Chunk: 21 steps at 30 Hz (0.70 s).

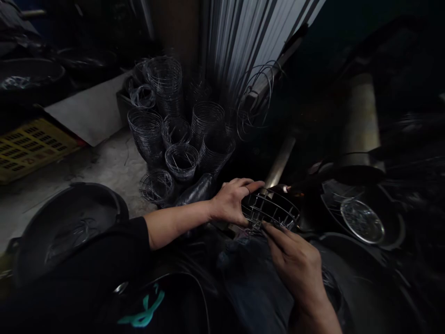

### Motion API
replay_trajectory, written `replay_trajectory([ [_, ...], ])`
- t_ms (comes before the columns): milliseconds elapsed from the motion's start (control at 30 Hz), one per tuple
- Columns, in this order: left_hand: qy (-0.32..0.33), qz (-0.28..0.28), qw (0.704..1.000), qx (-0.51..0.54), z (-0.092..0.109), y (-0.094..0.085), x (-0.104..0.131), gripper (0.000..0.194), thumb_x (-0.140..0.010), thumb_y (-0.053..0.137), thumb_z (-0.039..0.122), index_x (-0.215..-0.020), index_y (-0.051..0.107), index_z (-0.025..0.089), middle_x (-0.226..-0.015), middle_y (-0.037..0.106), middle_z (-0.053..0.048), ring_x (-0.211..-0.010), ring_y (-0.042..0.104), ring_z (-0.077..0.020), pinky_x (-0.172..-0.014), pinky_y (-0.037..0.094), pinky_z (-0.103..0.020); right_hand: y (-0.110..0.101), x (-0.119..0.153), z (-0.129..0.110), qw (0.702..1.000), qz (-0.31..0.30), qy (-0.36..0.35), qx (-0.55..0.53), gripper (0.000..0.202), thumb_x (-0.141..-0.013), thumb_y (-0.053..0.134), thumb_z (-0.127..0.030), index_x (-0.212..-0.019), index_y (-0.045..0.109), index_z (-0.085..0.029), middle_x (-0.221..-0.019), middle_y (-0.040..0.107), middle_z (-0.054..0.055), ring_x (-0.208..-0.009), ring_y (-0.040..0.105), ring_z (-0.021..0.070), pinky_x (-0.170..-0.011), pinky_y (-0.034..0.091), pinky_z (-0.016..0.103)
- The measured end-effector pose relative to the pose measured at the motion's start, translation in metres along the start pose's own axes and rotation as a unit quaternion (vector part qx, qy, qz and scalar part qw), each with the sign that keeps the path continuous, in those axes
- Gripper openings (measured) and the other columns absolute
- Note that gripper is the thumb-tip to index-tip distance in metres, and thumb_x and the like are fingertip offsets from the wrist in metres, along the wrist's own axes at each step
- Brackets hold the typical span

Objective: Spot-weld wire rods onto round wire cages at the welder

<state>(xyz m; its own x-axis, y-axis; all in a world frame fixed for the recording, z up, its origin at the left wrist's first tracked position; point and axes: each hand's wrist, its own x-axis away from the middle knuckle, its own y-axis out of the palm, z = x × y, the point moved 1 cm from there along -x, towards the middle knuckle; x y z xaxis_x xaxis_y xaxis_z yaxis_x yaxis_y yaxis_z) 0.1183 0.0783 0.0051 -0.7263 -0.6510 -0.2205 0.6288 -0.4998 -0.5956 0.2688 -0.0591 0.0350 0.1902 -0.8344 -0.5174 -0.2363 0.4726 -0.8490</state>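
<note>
A round wire basket lies tilted in front of me, below a slanting metal bar. My left hand grips the left side of its frame, thumb below and fingers above. At the basket's near lower edge is my right hand, its fingers pressed together against the wires; whether they pinch a small piece there is hidden. A copper-coloured tip shows at the far rim of the basket.
Several stacks of wire baskets stand beyond my left arm. A black tub is at left, near a yellow crate. On the right, another dark basin holds a round shiny piece. Wire loops hang from a post.
</note>
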Motion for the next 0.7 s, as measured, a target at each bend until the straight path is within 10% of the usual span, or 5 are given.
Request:
replay_trajectory([
  [700, -0.025, -0.015, 0.999, 0.039, -0.004, -0.005, -0.049, 0.105, -0.044, 0.086, 0.036, -0.140, 0.047, 0.019, -0.136, 0.052, -0.012, -0.125, 0.052, -0.0349, -0.106, 0.045, -0.049, -0.001, -0.030, 0.042, 0.995, -0.049, 0.081, -0.025, 0.029, -0.093, 0.049, -0.029, -0.097, 0.077, -0.020, -0.089, 0.075, 0.005, -0.072, 0.071, 0.0167, -0.061, 0.052, 0.025],
])
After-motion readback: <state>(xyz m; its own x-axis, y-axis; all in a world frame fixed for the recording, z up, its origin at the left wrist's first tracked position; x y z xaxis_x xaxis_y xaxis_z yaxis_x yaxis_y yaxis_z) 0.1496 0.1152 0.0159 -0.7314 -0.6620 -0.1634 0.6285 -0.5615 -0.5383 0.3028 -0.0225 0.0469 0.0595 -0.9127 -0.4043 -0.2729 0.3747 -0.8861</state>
